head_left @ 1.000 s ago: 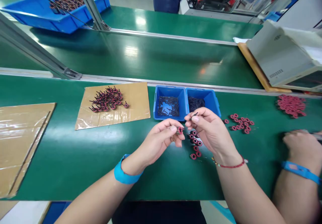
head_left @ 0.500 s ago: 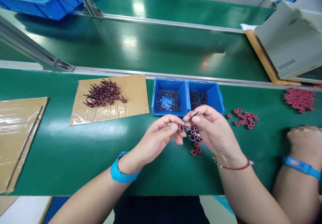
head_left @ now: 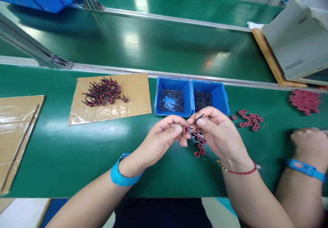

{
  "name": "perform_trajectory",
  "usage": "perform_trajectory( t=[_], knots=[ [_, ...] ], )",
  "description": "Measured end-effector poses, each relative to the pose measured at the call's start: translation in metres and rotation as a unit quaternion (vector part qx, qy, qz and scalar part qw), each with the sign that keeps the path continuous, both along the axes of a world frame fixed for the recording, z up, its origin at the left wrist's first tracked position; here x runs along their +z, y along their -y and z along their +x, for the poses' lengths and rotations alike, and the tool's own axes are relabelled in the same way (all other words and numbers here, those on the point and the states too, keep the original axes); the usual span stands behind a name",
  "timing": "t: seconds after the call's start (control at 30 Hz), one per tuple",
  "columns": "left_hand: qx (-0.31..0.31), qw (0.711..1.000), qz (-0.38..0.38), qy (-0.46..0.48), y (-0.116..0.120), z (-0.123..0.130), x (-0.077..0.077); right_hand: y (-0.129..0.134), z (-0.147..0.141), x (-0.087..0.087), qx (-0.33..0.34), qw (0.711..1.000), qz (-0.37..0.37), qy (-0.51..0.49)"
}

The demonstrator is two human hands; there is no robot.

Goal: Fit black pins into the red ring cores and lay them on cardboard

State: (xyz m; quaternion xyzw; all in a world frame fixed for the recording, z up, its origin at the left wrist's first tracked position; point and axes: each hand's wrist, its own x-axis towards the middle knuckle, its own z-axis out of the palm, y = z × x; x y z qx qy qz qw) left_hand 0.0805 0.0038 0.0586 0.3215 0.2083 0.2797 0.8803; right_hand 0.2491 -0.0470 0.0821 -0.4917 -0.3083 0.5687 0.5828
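My left hand (head_left: 164, 137) pinches a small red wound ring coil (head_left: 185, 129) between thumb and fingers. My right hand (head_left: 216, 130) holds a thin black tube (head_left: 198, 118) right beside that coil, almost touching it. Under my hands lie several loose red ring coils (head_left: 199, 146) on the green table. Just behind my hands stand two small blue bins, the left bin (head_left: 173, 85) and the right bin (head_left: 210, 86), both with black tubes inside.
A cardboard sheet (head_left: 133, 98) at the left carries a pile of coils with black tubes (head_left: 102, 92). More red coils (head_left: 249, 120) lie right of the bins, and a bigger heap (head_left: 304, 101) farther right. A co-worker's hand (head_left: 309, 142) with a blue wristband rests at the right edge.
My hands have stayed together around the coil and tube, barely shifting. The view has tilted down a little, so the table's things sit slightly higher in the picture.
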Motion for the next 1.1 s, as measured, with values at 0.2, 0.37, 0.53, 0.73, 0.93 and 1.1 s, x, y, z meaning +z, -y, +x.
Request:
perform_trajectory(
  t=[0.2, 0.37, 0.53, 0.73, 0.93, 1.1],
  knots=[
    [0.001, 1.0, 0.0, 0.022, -0.0011, 0.0002, -0.0004, 0.0018, 0.0004, -0.0021, 0.001, 1.0, 0.02, -0.017],
    [0.009, 0.999, 0.004, 0.03, -0.0024, -0.0008, -0.0018, -0.0016, 0.002, -0.0038, -0.028, 0.999, 0.019, -0.014],
    [0.035, 0.999, -0.009, 0.029, -0.0024, 0.0009, -0.0019, -0.0016, 0.0018, -0.0052, -0.035, 0.999, 0.033, -0.001],
    [0.058, 0.998, -0.01, 0.028, -0.0033, 0.0022, -0.0011, 0.0016, -0.0035, -0.0057, -0.089, 0.992, 0.08, 0.05],
    [0.059, 0.998, -0.008, 0.029, -0.0034, 0.0033, -0.0009, 0.0039, -0.0045, -0.0058, -0.102, 0.986, 0.096, 0.09],
    [0.057, 0.998, -0.006, 0.025, -0.003, 0.003, 0.0002, 0.006, -0.0047, -0.0049, -0.096, 0.986, 0.098, 0.097]
  ],
)
